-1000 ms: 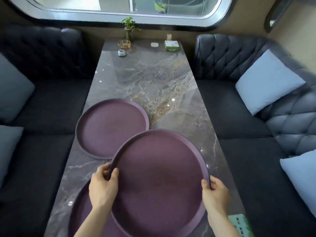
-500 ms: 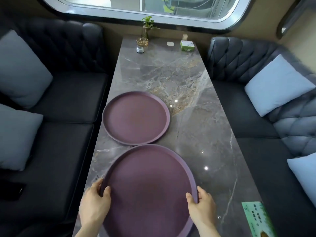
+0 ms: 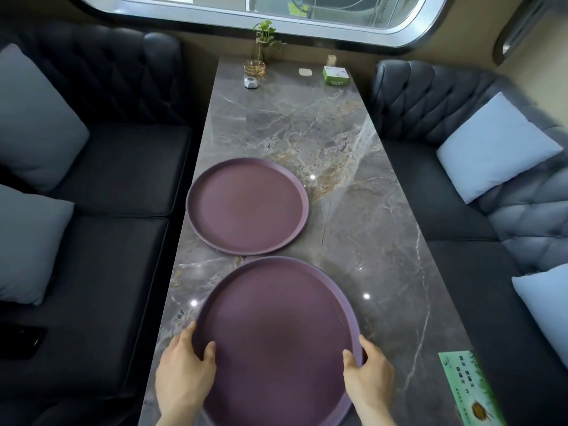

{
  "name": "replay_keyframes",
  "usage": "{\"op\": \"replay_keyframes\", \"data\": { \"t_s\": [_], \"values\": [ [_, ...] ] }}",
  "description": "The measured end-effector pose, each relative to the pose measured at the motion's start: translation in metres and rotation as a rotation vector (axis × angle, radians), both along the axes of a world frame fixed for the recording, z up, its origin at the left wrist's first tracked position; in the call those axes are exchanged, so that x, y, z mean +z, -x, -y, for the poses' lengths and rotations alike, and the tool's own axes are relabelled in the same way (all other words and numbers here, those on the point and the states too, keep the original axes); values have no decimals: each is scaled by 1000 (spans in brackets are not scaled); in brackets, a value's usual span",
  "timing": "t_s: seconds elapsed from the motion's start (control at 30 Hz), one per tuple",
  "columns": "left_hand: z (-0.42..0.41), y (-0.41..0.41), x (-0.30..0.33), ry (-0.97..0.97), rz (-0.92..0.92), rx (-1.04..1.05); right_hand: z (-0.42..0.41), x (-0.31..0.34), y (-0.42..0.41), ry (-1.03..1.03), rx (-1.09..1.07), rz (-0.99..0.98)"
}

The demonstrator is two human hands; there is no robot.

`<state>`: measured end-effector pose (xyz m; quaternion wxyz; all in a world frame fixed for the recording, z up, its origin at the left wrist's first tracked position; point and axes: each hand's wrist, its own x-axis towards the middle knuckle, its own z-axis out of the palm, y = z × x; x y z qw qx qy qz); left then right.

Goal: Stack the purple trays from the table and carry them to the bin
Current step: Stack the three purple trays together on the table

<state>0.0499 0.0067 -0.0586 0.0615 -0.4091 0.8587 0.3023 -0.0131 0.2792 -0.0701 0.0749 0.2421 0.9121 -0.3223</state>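
Purple, round and wide, the near tray (image 3: 276,339) sits at the table's near end with both hands on it: the left hand (image 3: 184,373) has its grip clamped on the left rim, thumb inside the lip, and the right hand (image 3: 367,373) is grasping the right rim the same way. Compared with a second ago, this tray has swung over from the right side and now covers the tray that lay beneath it; only a sliver of a lower edge shows at the bottom. The far tray (image 3: 247,207) lies flat just beyond, their rims almost meeting, where earlier the held one overlapped it. Grey marble table (image 3: 353,167) stretches off to a small plant (image 3: 265,36), a green box (image 3: 335,75) and a green card (image 3: 470,392) at the near right corner. Dark sofas (image 3: 123,167) with pale cushions (image 3: 495,146) flank both sides.
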Motion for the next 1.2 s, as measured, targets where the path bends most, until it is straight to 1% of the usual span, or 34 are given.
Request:
{"op": "replay_keyframes", "data": {
  "t_s": [0.27,0.43,0.53,0.73,0.83,0.93,1.0,1.07,1.13,1.2],
  "values": [
    [2,2,4,32,0,8,-8,-3,1,-39,51,-24],
    [3,3,1,91,45,-43,-12,-8,3,-46,55,-32],
    [4,4,-2,76,54,-44,-13,-11,2,-53,51,-50],
    [-9,13,-4,48,118,21,-24,-15,9,-18,56,-75],
    [-22,21,-4,7,96,12,-40,-15,23,-20,56,-86],
    [-42,30,-3,-59,65,-1,-61,-9,42,-76,103,-19],
    [-56,35,-3,-112,42,-16,-76,-4,55,-135,208,72],
    [-67,40,-3,-147,19,-55,-91,0,69,-237,305,167],
    [-72,42,-1,-166,-3,-91,-103,3,81,-311,366,236],
    [-70,43,2,-199,-15,-110,-108,5,86,-330,404,300]
  ]
}}
